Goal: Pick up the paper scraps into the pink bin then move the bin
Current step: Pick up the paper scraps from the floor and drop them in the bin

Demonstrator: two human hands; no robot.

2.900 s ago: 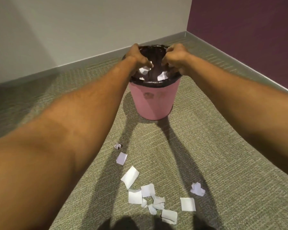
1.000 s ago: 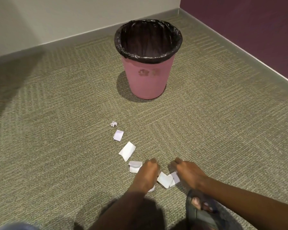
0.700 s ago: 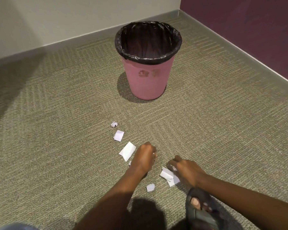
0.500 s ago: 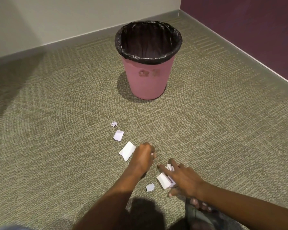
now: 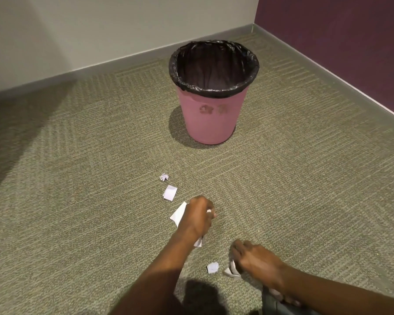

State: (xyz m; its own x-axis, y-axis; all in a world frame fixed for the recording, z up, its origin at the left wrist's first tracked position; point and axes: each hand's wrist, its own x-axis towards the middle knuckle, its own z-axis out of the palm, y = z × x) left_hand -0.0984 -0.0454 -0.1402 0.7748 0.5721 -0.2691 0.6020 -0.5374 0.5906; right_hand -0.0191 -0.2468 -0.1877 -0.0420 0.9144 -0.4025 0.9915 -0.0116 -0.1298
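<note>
While both hands (image 5: 197,220) clutch scraps (image 5: 170,192) — bin's (image 5: 210,123) markings unreadable.

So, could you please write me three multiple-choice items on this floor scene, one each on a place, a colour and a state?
1. Where does the pink plastic bin stand?
A. On the green carpet near the room corner
B. On a table
C. In the person's hands

2. What colour is the bag lining the bin?
A. White
B. Black
C. Blue

3. What is the left hand doing?
A. Lying flat and empty
B. Gripping the bin's rim
C. Closed around white paper scraps

Answers: 1 A, the bin sits on carpet where the two walls meet. 2 B, the black liner folds over the rim. 3 C, white paper pokes out of the fist.
</note>
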